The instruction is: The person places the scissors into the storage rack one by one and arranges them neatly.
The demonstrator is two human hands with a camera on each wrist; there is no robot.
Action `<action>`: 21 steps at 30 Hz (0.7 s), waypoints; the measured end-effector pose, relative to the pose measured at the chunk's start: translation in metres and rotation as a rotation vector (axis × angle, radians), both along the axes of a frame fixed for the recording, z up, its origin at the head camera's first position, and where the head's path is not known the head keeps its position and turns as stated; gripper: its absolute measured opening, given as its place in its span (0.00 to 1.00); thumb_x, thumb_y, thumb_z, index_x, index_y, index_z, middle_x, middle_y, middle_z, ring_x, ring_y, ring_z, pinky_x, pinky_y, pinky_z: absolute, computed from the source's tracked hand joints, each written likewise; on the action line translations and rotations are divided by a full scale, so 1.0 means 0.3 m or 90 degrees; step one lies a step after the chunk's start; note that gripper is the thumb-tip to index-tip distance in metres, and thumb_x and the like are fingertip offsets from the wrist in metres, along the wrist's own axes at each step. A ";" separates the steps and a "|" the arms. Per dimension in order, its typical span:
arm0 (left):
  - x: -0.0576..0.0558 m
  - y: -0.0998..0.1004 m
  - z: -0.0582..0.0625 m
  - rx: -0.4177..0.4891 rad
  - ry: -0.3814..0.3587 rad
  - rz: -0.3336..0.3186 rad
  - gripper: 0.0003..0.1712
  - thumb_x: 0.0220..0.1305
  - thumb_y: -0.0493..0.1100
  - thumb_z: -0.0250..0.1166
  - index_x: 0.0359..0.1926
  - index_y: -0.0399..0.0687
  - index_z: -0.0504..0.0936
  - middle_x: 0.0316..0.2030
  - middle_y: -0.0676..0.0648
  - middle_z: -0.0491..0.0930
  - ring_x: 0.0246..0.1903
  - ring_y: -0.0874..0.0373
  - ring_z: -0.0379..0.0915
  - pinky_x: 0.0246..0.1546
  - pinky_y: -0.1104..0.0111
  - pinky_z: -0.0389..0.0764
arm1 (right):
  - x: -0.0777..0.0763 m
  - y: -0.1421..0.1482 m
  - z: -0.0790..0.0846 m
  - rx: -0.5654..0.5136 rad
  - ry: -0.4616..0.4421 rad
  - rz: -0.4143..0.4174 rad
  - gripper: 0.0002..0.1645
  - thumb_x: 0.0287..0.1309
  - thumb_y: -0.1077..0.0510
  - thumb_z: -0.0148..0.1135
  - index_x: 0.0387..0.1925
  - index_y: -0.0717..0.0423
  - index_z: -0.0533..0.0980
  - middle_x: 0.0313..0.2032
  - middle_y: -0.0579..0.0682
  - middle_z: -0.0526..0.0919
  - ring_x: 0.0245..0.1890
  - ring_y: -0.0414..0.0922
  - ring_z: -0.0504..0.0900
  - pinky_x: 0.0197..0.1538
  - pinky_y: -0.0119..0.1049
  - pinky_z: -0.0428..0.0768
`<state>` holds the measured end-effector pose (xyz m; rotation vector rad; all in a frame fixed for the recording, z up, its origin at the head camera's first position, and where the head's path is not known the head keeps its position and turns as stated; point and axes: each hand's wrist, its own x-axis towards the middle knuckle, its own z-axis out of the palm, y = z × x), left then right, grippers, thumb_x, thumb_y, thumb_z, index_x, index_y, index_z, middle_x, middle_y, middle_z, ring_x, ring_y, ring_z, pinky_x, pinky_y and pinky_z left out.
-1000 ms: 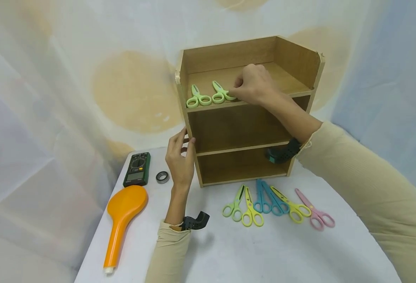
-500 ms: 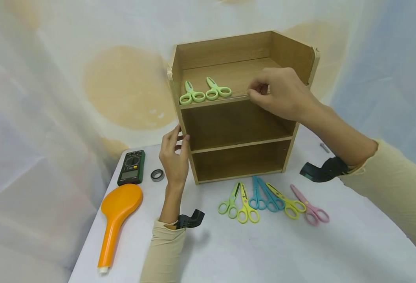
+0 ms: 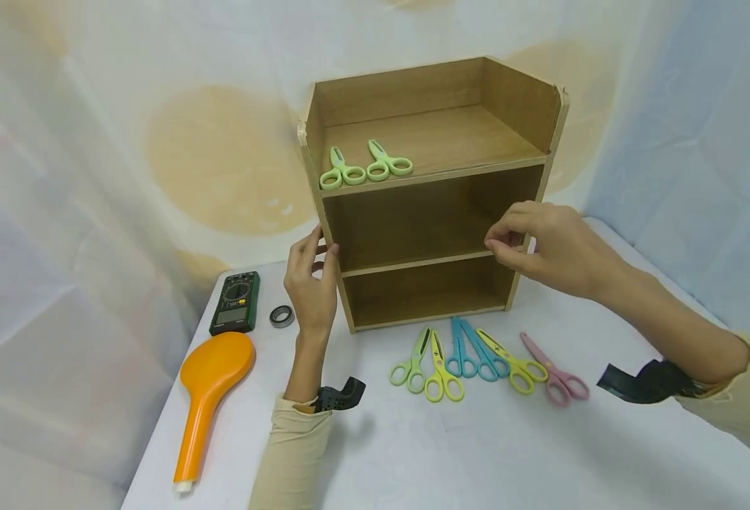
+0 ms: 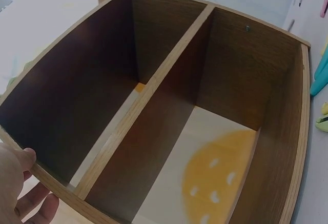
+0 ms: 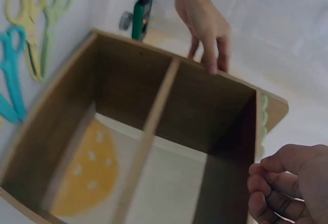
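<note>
My left hand (image 3: 311, 287) holds the left side panel of the wooden shelf (image 3: 441, 265). Its thumb lies at the front edge, the other fingers along the outside, as the left wrist view shows. My right hand (image 3: 549, 244) hovers before the shelf's right side, fingers loosely bent and nothing between them. On the top shelf sit two pairs of light green scissors, the left pair (image 3: 341, 172) and the right pair (image 3: 387, 163). Several more scissors lie on the table in front: light green (image 3: 413, 365), yellow (image 3: 440, 372), blue (image 3: 470, 354), another yellow (image 3: 521, 368) and pink (image 3: 559, 372).
Left of the shelf are a green and black multimeter (image 3: 236, 301) and a ring-shaped bearing (image 3: 282, 316). An orange paddle-shaped object (image 3: 212, 382) with a handle lies nearer the front. A patterned cloth (image 3: 222, 163) hangs behind the shelf.
My right hand has drawn away from the right pair of light green scissors on the top shelf, moving right and down. My left hand stays at the shelf's side.
</note>
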<state>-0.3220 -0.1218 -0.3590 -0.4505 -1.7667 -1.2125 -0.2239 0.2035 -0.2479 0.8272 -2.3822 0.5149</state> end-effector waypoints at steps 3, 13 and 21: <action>0.000 -0.002 0.001 -0.001 0.002 0.000 0.24 0.69 0.41 0.66 0.65 0.46 0.78 0.51 0.44 0.79 0.45 0.54 0.81 0.38 0.68 0.83 | 0.027 0.026 -0.067 -0.001 -0.017 -0.005 0.08 0.51 0.66 0.75 0.34 0.53 0.86 0.31 0.41 0.82 0.32 0.38 0.76 0.29 0.27 0.77; 0.008 -0.002 0.007 0.010 0.014 -0.007 0.24 0.66 0.37 0.68 0.63 0.41 0.79 0.49 0.39 0.80 0.44 0.51 0.81 0.35 0.63 0.84 | 0.106 0.120 -0.284 0.021 -0.144 -0.097 0.09 0.51 0.63 0.76 0.35 0.50 0.85 0.31 0.39 0.80 0.34 0.40 0.76 0.34 0.31 0.81; 0.015 -0.016 0.013 0.000 -0.002 0.005 0.24 0.69 0.42 0.66 0.65 0.46 0.79 0.50 0.42 0.79 0.46 0.55 0.81 0.39 0.67 0.83 | 0.138 0.197 -0.436 0.025 -0.260 -0.153 0.08 0.52 0.60 0.76 0.36 0.51 0.85 0.30 0.38 0.78 0.34 0.43 0.76 0.34 0.33 0.79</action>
